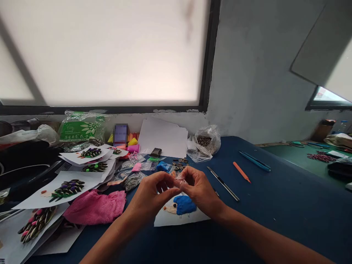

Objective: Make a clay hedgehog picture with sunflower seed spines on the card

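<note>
My left hand (152,194) and my right hand (202,191) meet above a white paper, both pinching a small piece of clear plastic wrap (180,181). Whatever the wrap may contain is too small to make out. On the paper (165,221) below is a hedgehog shape of modelling clay, with a blue body (186,205), a pale face (171,209), a dark eye and an orange nose. Short legs are drawn under it. My hands hide the paper's upper part. Just beyond my fingers lie loose sunflower seeds (181,163).
At left, paper sheets (90,179) bear seed-covered hedgehogs, beside a pink cloth (96,207). Clay packets (164,167) lie behind my hands. A bag of seeds (205,141) stands near the wall. To the right are a craft knife (223,184), an orange marker (242,172) and a blue pen-like tool (255,161).
</note>
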{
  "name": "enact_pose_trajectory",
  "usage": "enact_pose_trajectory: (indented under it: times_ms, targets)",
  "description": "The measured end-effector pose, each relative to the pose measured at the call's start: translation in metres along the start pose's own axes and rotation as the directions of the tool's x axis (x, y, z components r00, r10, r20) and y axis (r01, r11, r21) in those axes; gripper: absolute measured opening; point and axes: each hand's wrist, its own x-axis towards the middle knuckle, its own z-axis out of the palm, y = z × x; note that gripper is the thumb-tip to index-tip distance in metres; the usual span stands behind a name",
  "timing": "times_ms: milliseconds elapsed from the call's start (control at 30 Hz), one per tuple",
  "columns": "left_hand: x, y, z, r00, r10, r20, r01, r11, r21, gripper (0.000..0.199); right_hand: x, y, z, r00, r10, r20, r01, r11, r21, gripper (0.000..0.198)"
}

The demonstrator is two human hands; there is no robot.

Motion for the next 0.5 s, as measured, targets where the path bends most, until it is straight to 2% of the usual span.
enact_pose_trajectory:
  times_ms: [100,200,267,367,433,500]
  targets:
    - [0.000,-0.002,0.002,1.000,-0.010,0.005,0.011,0.996,-0.090,0.022,-0.001,-0.001,0.002,0.999,-0.041,-0.001,0.041,0.998,-0.052,0.036]
    - [0.000,-0.006,-0.001,0.999,-0.026,0.021,0.030,0.978,-0.208,0.025,-0.001,-0.003,0.002,0.998,-0.057,0.028,0.058,0.998,-0.015,0.036]
    - [0.000,-0.006,-0.002,0.999,-0.030,0.011,0.032,0.972,-0.231,0.025,-0.001,-0.005,0.001,0.998,-0.058,0.034,0.059,0.998,-0.007,0.035]
    - [0.000,-0.003,-0.002,1.000,-0.012,0.019,0.015,0.983,-0.184,0.024,-0.001,-0.006,-0.001,0.997,-0.073,0.000,0.073,0.992,-0.102,0.030]
    - [-0.002,0.001,0.001,0.999,0.000,0.036,0.005,0.993,-0.115,0.024,-0.001,-0.006,0.000,0.993,-0.102,-0.053,0.088,0.972,-0.220,0.026]
    - [-0.003,0.006,0.005,1.000,0.011,0.007,-0.011,1.000,-0.023,0.023,-0.002,-0.004,0.001,0.989,-0.126,-0.082,0.094,0.945,-0.314,0.023]
